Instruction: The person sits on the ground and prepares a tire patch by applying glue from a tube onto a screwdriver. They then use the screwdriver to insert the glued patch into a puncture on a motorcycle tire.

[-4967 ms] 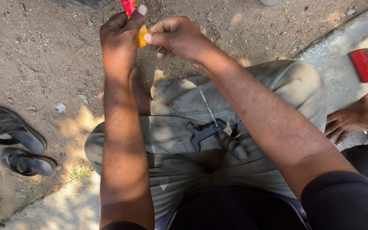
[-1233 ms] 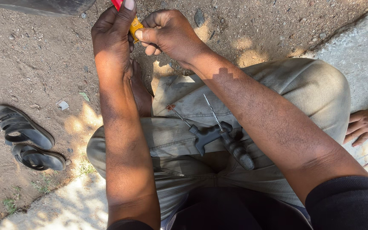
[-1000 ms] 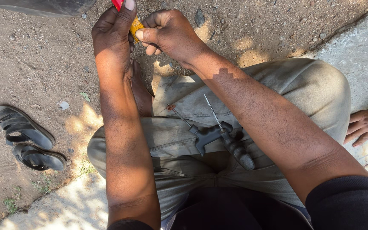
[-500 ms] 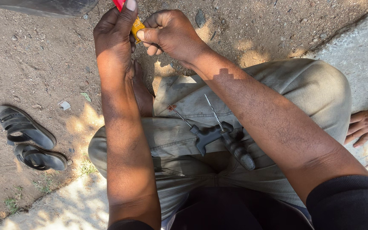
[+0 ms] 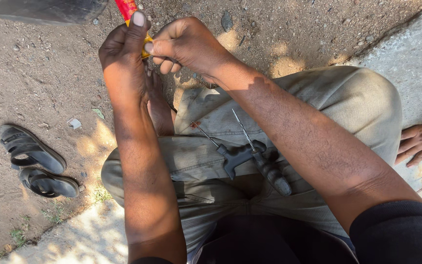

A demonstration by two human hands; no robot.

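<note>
At twelve o'clock, the left hand [image 5: 123, 58] clamps a small red-and-yellow tube [image 5: 132, 14] upright, steadying it while the right hand [image 5: 186, 44] pinches its yellow part. Two pointed hand tools [image 5: 250, 159] rest on the lap, within reach.

Single head-worn view, steep downward, close over lap [image 5: 279, 161] and dirt ground [image 5: 35, 78]

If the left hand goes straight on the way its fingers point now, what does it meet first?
The left hand points up the picture, gripping a red and yellow tube. Just beyond lies a dark curved object, probably the first contact, though depth is unclear.
</note>
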